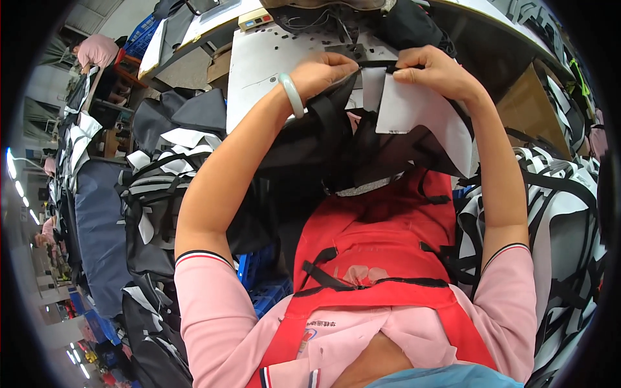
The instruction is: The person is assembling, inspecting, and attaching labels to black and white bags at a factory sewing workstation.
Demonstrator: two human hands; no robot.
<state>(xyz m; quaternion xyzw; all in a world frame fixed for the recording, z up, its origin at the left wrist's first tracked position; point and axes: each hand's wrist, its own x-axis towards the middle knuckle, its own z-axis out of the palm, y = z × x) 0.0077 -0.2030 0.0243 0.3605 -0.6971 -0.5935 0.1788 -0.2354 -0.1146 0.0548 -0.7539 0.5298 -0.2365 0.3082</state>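
My left hand [323,72], with a pale green bangle [291,96] at the wrist, pinches one end of a narrow black fabric strip [374,64]. My right hand [435,72] pinches the same strip further right, so a short length runs straight between them. Below the strip hangs a black sewn fabric piece [330,123] with a loose strap, falling toward my lap. White backing panels [411,110] hang from it under my right hand. Both hands are raised over the near part of a white worktable [259,71]. The fingertips partly cover the strip's ends.
A dark machine [323,14] with tangled threads stands at the table's far side, beside a small control box [255,19]. Black and white sewn pieces are piled left [162,174] and right [556,207]. My red apron [375,239] covers my lap; a blue crate [265,294] sits low left.
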